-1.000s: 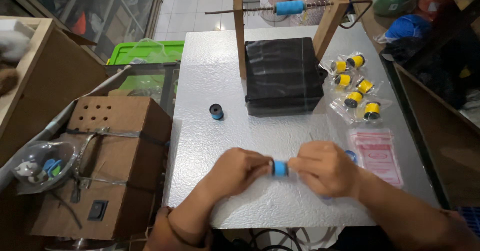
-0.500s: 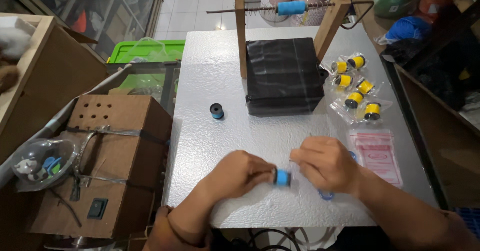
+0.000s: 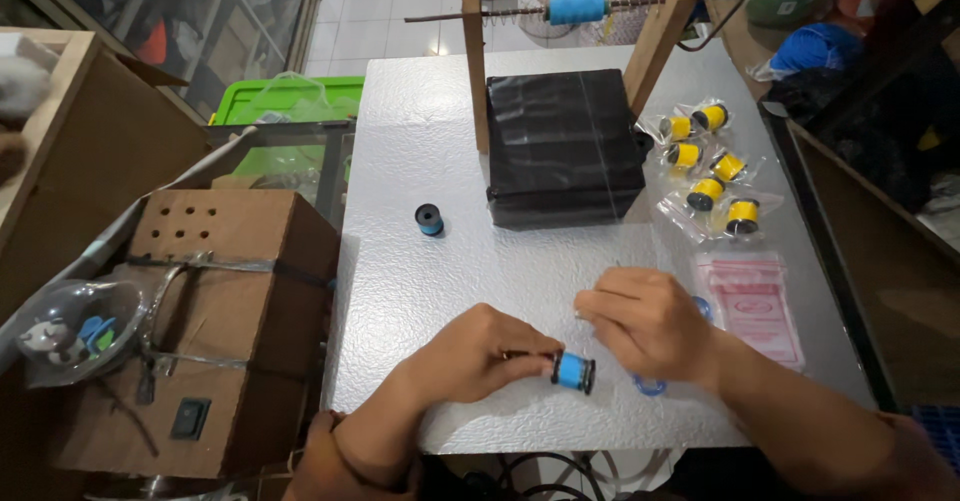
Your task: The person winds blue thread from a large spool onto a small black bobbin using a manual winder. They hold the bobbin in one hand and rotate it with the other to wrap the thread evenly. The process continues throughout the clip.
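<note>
Blue spool [image 3: 573,371] sat near the table's [image 3: 420,261] front edge, pinched in our left hand [image 3: 490,351]; our right hand [image 3: 645,321], fingers curled, seemed mid-threading, needing steady tension next.

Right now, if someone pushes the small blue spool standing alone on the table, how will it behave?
The blue spool probably slides or tips easily: it looks small and likely light beside the black box. It stands on one flat end, so it should not roll at first. Once tipped, its round rims may let it roll across the smooth table.
</note>
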